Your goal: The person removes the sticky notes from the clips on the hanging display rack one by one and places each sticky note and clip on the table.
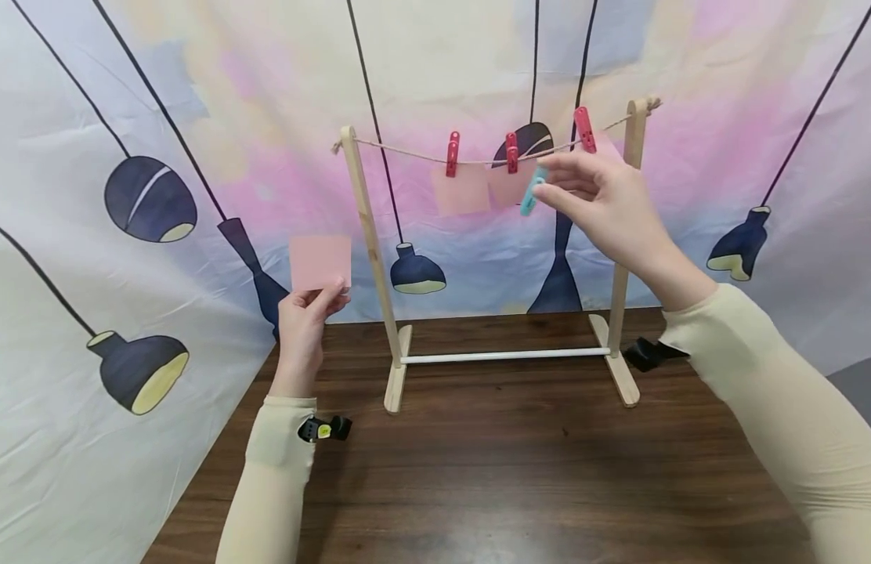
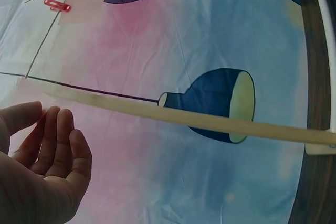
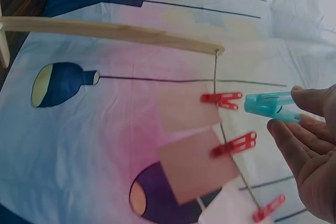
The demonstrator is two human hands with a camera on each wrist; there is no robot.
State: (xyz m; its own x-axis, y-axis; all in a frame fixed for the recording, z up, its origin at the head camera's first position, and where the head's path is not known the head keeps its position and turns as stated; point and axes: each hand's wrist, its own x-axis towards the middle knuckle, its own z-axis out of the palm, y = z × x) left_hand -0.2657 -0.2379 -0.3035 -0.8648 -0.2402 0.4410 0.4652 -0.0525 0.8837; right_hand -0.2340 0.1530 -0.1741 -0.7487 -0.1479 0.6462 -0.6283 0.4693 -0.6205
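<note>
My left hand [image 1: 305, 329] pinches a square pink paper [image 1: 319, 262] by its lower edge, left of the wooden stand's left post [image 1: 368, 235]. Between thumb and fingertips, my right hand [image 1: 612, 207] holds a light blue clothespin [image 1: 533, 191], in front of the string [image 1: 407, 151]. In the right wrist view the clothespin [image 3: 270, 104] lies level in the fingers, its handles toward the hand. Red clothespins [image 1: 453, 154] clip pink paper squares [image 1: 461, 189] to the string. The right hand partly hides the rightmost paper [image 1: 608, 146].
The stand's two posts rise from wooden feet [image 1: 622, 380] joined by a white rod [image 1: 506, 356]. It stands on a dark wooden table [image 1: 492, 462]. Behind hangs a cloth [image 1: 442, 47] printed with lamps. Each wrist wears a black strap [image 1: 337, 428].
</note>
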